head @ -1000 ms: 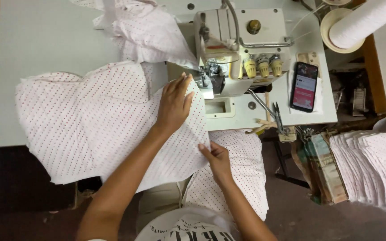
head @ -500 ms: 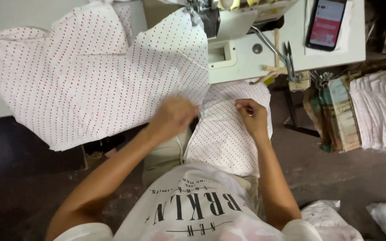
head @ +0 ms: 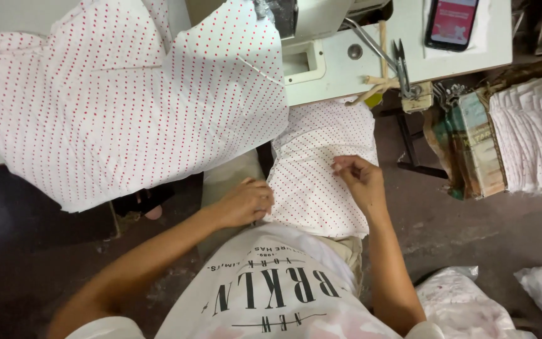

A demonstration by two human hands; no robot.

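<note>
A small piece of white cloth with red dots (head: pixel 321 169) lies on my lap. My left hand (head: pixel 246 202) grips its left edge near my waist. My right hand (head: pixel 357 179) pinches its top surface on the right side. A much larger piece of the same dotted cloth (head: pixel 127 100) hangs off the front of the sewing table (head: pixel 472 56), above and left of my hands. The sewing machine (head: pixel 312 19) stands at the top, partly out of view.
A phone (head: pixel 451 22) lies on the table at top right, with scissors (head: pixel 403 69) near the edge. A stack of cut dotted pieces (head: pixel 534 138) sits at the right. Crumpled white cloth (head: pixel 465 307) lies on the floor at bottom right.
My left hand left the big cloth at the machine and came down to my lap. The view tilted down. Both hands now hold the small piece on my lap.
</note>
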